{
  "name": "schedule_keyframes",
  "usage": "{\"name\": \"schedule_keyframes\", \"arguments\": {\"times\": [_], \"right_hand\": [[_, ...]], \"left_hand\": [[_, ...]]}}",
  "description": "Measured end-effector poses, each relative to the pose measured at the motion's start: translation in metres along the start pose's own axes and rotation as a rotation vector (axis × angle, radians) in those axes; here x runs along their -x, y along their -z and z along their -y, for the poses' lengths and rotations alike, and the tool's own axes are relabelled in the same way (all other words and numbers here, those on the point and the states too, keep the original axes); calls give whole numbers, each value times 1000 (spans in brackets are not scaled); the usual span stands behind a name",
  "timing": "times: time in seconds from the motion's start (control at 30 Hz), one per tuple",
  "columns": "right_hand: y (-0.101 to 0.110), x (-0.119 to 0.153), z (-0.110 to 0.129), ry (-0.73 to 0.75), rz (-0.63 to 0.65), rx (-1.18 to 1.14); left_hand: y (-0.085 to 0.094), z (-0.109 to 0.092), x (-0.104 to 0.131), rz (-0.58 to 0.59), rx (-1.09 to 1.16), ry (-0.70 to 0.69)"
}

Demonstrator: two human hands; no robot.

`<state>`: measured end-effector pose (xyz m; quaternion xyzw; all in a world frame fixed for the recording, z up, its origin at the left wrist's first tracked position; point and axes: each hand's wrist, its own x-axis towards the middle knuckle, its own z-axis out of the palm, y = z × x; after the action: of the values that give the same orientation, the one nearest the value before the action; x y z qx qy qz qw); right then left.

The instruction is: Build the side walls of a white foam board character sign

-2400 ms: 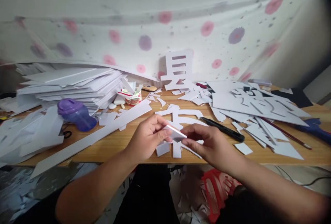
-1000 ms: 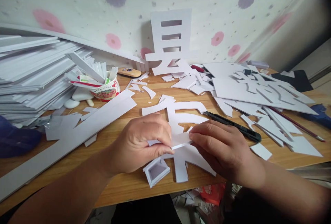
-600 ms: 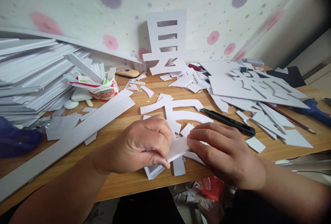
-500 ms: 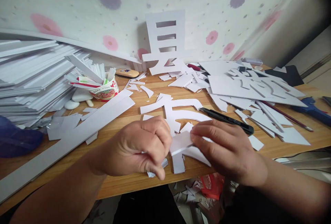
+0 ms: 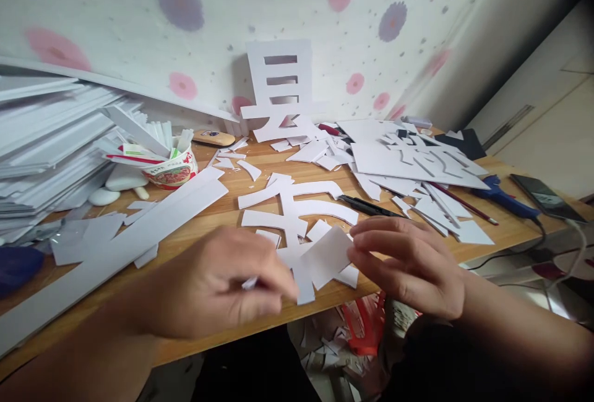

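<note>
My left hand [image 5: 232,284] is smeared by motion above the table's front edge, its fingers curled. Whether anything is in it I cannot tell. The fingertips of my right hand [image 5: 408,263] pinch the right edge of a small white foam board piece [image 5: 327,256], which is tilted. Beneath and behind that piece lies a white cut-out character [image 5: 288,207] with curved strokes, flat on the wooden table [image 5: 204,229]. A black utility knife [image 5: 371,206] rests just beyond my right hand, its handle partly hidden by the fingers.
Stacked white boards [image 5: 41,136] fill the left, near a paper bowl [image 5: 171,170] of strips. A long strip [image 5: 116,250] crosses the front left. Another cut-out character [image 5: 281,89] leans against the wall. Scraps, a pencil [image 5: 464,204], a blue-handled tool [image 5: 505,198] and a phone [image 5: 547,195] lie right.
My left hand has moved a little left and away from the small board piece, which stays in my right fingers and is turned. The view has shifted right.
</note>
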<state>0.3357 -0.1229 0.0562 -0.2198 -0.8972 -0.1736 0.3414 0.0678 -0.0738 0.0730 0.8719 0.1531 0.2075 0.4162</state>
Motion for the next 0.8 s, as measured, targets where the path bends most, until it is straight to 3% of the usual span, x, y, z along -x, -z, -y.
{"name": "schedule_keyframes", "arguments": {"times": [0.07,0.1,0.2,0.27,0.33,0.43,0.53,0.67,0.73,0.8], "right_hand": [[1,-7,7,20,-32,-15],[1,-10,10,31,-47,-21],[-6,-14,16,46,-47,-69],[-15,-15,16,-33,-25,-143],[-25,-14,13,-174,-49,-240],[-41,-18,9,-538,-105,-515],[-53,-27,11,-874,-17,-795],[-58,-35,5,-946,-62,-1020],[-52,-29,-13,-923,49,-914],[-41,-13,-39,-934,268,-559]], "left_hand": [[-4,6,-2,-237,-21,120],[-6,9,-3,-284,10,179],[-12,14,-7,-236,169,301],[-13,16,-9,-239,191,357],[-13,18,-11,-327,108,362],[-11,19,-11,-450,-135,258],[-12,20,-9,-494,-223,149],[-14,23,-9,-427,20,266],[-13,25,-13,-439,114,355],[-9,25,-20,-486,153,413]]}}
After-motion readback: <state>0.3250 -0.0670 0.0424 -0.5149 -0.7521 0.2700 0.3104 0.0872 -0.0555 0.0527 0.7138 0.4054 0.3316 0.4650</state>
